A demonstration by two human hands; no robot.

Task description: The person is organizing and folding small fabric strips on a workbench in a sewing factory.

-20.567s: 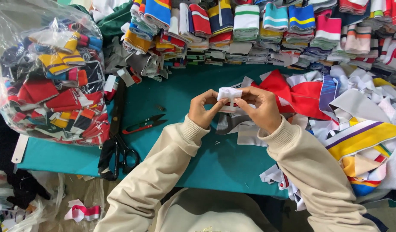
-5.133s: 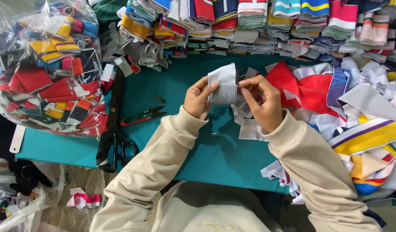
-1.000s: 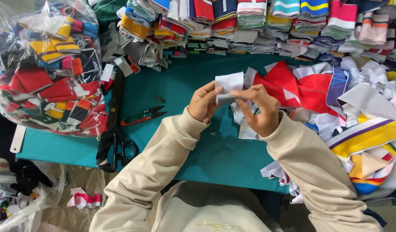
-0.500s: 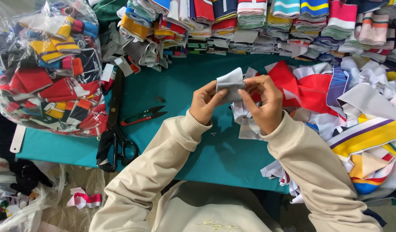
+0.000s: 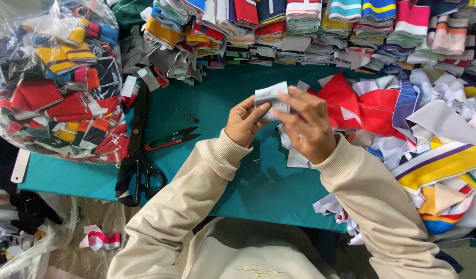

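Both of my hands hold a small folded piece of white ribbed knit fabric (image 5: pixel 271 99) above the teal table (image 5: pixel 212 108). My left hand (image 5: pixel 243 122) pinches its left edge with thumb and fingers. My right hand (image 5: pixel 307 124) covers its right side, fingers pressed on the fold. More white fabric pieces (image 5: pixel 294 155) lie under my right hand. A red and white fabric piece (image 5: pixel 359 106) lies just right of my hands.
A clear plastic bag (image 5: pixel 54 82) full of coloured knit pieces stands at the left. Red thread snips (image 5: pixel 170 138) and large black scissors (image 5: pixel 139 155) lie left of my hands. Folded striped collars (image 5: pixel 310 28) are stacked along the back. Loose striped pieces (image 5: pixel 439 165) are heaped at the right.
My hands have turned and folded the white piece smaller; my right hand now lies further over it. Nothing else on the table has moved.
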